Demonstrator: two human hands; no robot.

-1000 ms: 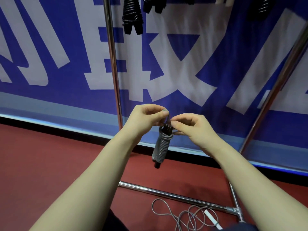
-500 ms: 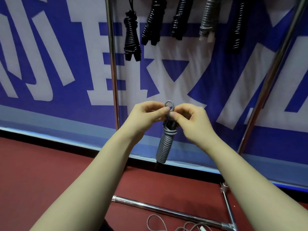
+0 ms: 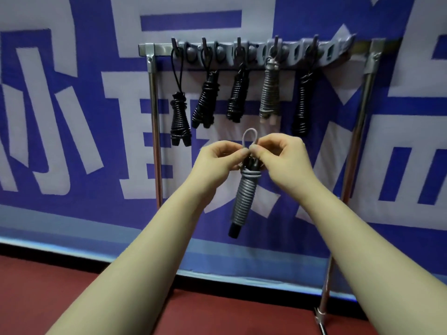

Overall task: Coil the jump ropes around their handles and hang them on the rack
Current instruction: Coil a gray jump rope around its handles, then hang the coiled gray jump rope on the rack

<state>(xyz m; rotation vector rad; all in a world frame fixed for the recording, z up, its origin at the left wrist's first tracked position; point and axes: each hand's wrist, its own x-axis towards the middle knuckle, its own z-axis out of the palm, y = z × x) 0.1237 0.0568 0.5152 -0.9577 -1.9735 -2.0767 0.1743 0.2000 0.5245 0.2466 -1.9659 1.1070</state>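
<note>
Dark red flooring (image 3: 60, 298) runs along the bottom of the view and meets a black skirting strip. Above it a large blue banner (image 3: 79, 146) with big white characters covers the whole wall, with a paler blue band along its lower edge. In front of the banner stands a chrome rack (image 3: 154, 141): two upright posts, the right one ending in a foot on the floor, joined at the top by a crossbar that carries a grey strip of hooks (image 3: 297, 54). Five coiled ropes hang from those hooks side by side: a black bundle (image 3: 179, 119) on a long loop at the far left, two more black bundles (image 3: 205, 100) beside it, a grey bundle (image 3: 269, 93) with pale handle tips, and a last black one (image 3: 301, 105) on the right. Lower down, in front of the middle of the rack and apart from it, the person holds up a grey jump rope (image 3: 244, 199). Its cord is wound tightly round dark handles, a black end pokes out below, and the bundle hangs slightly tilted. The left hand (image 3: 217, 160) pinches the top of the bundle between thumb and forefinger, and the right hand (image 3: 283, 155) pinches the same spot, the fingertips of both nearly meeting. A small grey loop (image 3: 249, 135) stands up above the fingers, below the hanging bundles and on no hook
</note>
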